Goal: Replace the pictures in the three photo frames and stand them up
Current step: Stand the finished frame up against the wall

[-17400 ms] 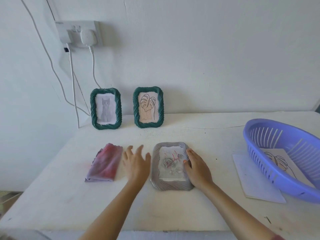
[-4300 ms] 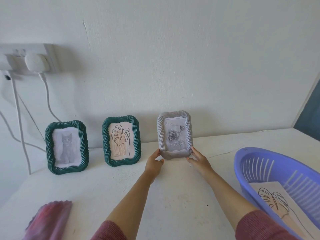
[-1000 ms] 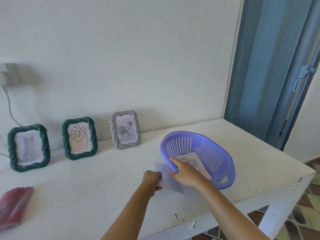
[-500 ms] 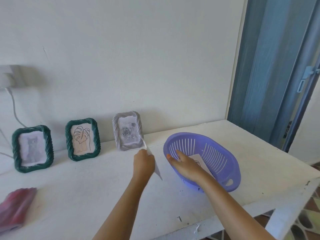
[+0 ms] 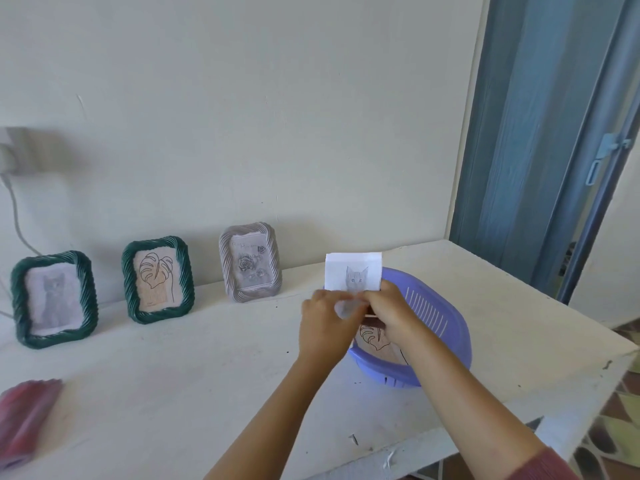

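Left hand and right hand, fingers curled, pinch the lower edge of a white paper cat picture upright above a purple slotted plastic basket, while two green twisted-rim photo frames and one grey twisted-rim photo frame stand on the white table.

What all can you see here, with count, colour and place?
table: 1, white
green frames: 2, dark green, standing at back left
grey frame: 1, grey, standing right of them
basket: 1, purple, table's right
leaf picture: 1, cream, inside basket
cat picture: 1, white, held above basket
cloth: 1, red, near left
door: 1, blue, right
wall socket: 1, white, far left
left hand, right hand: 2, pinching cat picture
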Motion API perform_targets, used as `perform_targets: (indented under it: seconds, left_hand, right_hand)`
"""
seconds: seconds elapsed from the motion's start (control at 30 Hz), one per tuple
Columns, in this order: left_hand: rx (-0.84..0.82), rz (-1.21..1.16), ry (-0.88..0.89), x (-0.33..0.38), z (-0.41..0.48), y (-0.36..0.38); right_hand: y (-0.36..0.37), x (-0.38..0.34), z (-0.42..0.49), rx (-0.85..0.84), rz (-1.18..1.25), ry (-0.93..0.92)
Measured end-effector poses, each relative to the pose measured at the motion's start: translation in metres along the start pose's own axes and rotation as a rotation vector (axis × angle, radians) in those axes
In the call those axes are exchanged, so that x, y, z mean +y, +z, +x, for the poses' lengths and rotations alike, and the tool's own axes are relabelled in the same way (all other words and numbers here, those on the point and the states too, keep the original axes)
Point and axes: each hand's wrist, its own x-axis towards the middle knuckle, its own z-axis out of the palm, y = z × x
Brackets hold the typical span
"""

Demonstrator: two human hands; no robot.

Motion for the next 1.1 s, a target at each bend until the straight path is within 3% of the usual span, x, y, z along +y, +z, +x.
perform_targets:
  seconds: [0.07, 0.17, 0.23, 0.4, 0.6, 0.77, 0.97, 1.1]
  left_hand:
    - [0.110, -0.138, -0.106, -0.006, 0.007, -0.001]
    - [-0.028, -0.408, -0.293, -0.014, 0.020, -0.003]
    - [-0.136, -0.477, -0.300, -0.014, 0.022, -0.002]
    - [-0.198, -0.576, -0.302, -0.005, 0.024, 0.009]
    - [-0.111, -0.238, -0.337, -0.031, 0.033, 0.015]
    - [-0.183, -0.282, -0.369, -0.047, 0.035, 0.022]
    - [-0.195, -0.276, -0.367, -0.058, 0.040, 0.026]
    - [-0.194, -0.275, -0.357, -0.060, 0.040, 0.027]
  right_hand:
    - [-0.006, -0.003, 0.002, 0.000, -0.019, -0.036]
    - [-0.011, -0.007, 0.006, -0.052, 0.042, -0.035]
    - [-0.011, -0.007, 0.007, -0.109, 0.064, -0.006]
    - [-0.014, -0.009, 0.021, -0.152, -0.127, 0.082]
    - [-0.059, 0.005, 0.056, 0.066, -0.301, 0.153]
    - [-0.074, 0.049, 0.082, -0.014, -0.579, 0.365]
    - [-0.054, 0.040, 0.059, -0.094, -0.867, 0.385]
    - [-0.052, 0.043, 0.056, -0.143, -0.926, 0.395]
